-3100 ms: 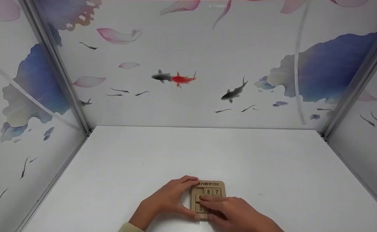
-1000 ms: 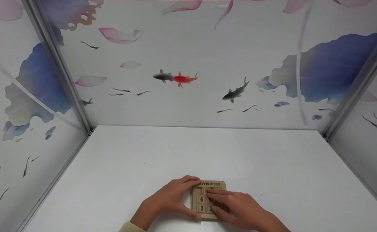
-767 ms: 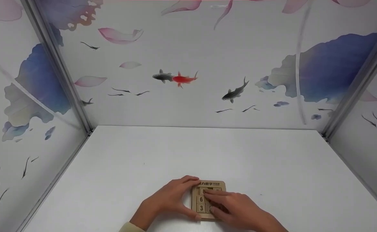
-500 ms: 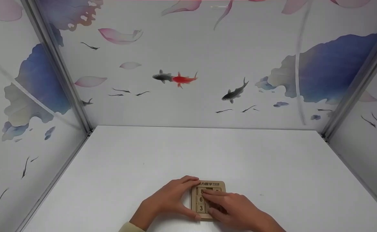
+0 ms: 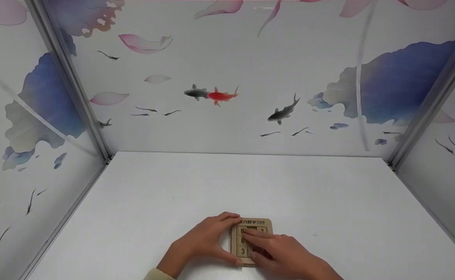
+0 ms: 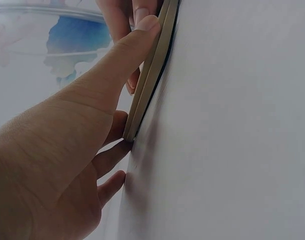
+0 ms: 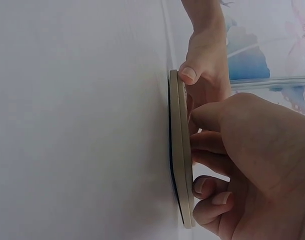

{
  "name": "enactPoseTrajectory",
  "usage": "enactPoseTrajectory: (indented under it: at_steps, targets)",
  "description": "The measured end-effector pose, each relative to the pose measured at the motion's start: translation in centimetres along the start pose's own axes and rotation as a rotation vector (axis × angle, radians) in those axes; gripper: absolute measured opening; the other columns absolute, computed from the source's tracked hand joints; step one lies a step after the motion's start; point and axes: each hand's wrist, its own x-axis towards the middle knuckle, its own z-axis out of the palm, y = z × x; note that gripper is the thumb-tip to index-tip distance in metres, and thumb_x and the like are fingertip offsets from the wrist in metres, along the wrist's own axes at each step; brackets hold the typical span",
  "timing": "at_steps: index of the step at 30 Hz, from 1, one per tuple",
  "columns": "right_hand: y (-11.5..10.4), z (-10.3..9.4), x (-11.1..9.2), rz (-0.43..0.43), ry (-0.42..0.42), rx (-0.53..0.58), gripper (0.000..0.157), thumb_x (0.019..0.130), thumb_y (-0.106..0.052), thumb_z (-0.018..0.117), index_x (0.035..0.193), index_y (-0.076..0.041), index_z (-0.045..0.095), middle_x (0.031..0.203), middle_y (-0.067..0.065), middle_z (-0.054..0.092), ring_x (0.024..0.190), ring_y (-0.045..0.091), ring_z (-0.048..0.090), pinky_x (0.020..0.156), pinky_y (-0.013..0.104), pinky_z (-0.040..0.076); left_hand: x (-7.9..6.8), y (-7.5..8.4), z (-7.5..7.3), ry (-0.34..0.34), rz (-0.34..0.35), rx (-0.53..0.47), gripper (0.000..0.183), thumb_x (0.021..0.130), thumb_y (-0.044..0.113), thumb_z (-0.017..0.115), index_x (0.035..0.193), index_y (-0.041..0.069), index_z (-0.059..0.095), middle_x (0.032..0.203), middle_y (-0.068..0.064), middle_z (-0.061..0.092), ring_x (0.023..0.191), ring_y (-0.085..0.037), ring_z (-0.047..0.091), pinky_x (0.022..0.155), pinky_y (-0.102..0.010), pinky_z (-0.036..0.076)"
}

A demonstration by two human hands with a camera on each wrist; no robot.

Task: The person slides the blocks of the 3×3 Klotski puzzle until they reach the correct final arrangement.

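Note:
A wooden number slide puzzle (image 5: 267, 222) lies flat on the white table near its front, in the head view. My left hand (image 5: 208, 238) holds it from the left, thumb at the near edge and fingertips at the far corner. The right hand (image 5: 287, 252) reaches over from the right, its extended fingertips touching the tile marked 8 (image 5: 242, 231) at the top left. Tiles 7 (image 5: 263, 230) and 3 (image 5: 242, 251) also show, and 6 partly. That hand covers the others. Both wrist views show the puzzle's edge (image 6: 151, 75) side-on; in the right wrist view the outer fingers (image 7: 207, 207) are bent beside it.
The white table (image 5: 165, 182) spreads out behind and on both sides of the hands. Printed panels with fish and petals wall it at the back (image 5: 227, 132) and sides, with metal posts (image 5: 70, 81) at the corners.
Tile 8 has slid left from the middle of the top row into the top left corner, leaving a dark gap to its right. My right fingertips moved left with it; the left hand stayed put.

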Motion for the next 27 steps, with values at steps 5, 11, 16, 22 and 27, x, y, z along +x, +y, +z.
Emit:
enactPoseTrajectory:
  at_steps: [5, 11, 16, 22, 27]
  targets:
    - [0.2, 0.0, 0.1, 0.015, -0.009, 0.023, 0.053, 0.113, -0.049, 0.053, 0.163, -0.032, 0.050, 0.166, -0.009, 0.051, 0.136, 0.018, 0.066, 0.102, 0.046, 0.063, 0.0, 0.1, 0.0, 0.008, 0.004, 0.005, 0.113, 0.075, 0.082, 0.083, 0.165, 0.024, 0.048, 0.166, 0.012, 0.048, 0.149, -0.016, 0.052, 0.127, -0.045, 0.045]
    - [0.8, -0.5, -0.1, -0.002, 0.022, 0.035, 0.049, 0.113, -0.046, 0.054, 0.160, -0.031, 0.055, 0.161, -0.009, 0.058, 0.141, 0.021, 0.063, 0.108, 0.049, 0.061, -0.1, 0.2, -0.1, 0.000, -0.016, 0.001, 0.113, 0.075, 0.085, 0.081, 0.165, 0.026, 0.047, 0.166, 0.014, 0.047, 0.149, -0.015, 0.052, 0.126, -0.046, 0.046]
    - [1.4, -1.1, -0.5, 0.024, 0.023, 0.057, 0.047, 0.113, -0.045, 0.055, 0.157, -0.031, 0.058, 0.156, -0.010, 0.062, 0.140, 0.022, 0.065, 0.108, 0.053, 0.060, -0.1, 0.2, -0.1, -0.005, -0.027, 0.004, 0.113, 0.074, 0.086, 0.079, 0.165, 0.029, 0.046, 0.166, 0.015, 0.047, 0.150, -0.015, 0.051, 0.127, -0.048, 0.045]
    - [2.1, -1.9, -0.8, 0.063, 0.013, 0.078, 0.045, 0.112, -0.046, 0.058, 0.154, -0.033, 0.062, 0.153, -0.013, 0.064, 0.140, 0.023, 0.065, 0.107, 0.055, 0.060, -0.1, 0.1, 0.0, -0.009, -0.032, 0.006, 0.114, 0.074, 0.087, 0.079, 0.166, 0.028, 0.045, 0.166, 0.015, 0.046, 0.150, -0.016, 0.051, 0.127, -0.047, 0.045]
    - [2.6, -2.4, -1.2, 0.097, 0.041, 0.060, 0.037, 0.111, -0.045, 0.061, 0.145, -0.034, 0.070, 0.145, -0.017, 0.069, 0.136, 0.022, 0.068, 0.105, 0.056, 0.061, 0.0, 0.0, 0.0, -0.010, -0.033, 0.008, 0.113, 0.074, 0.087, 0.079, 0.165, 0.030, 0.046, 0.166, 0.016, 0.046, 0.150, -0.015, 0.051, 0.126, -0.047, 0.046]
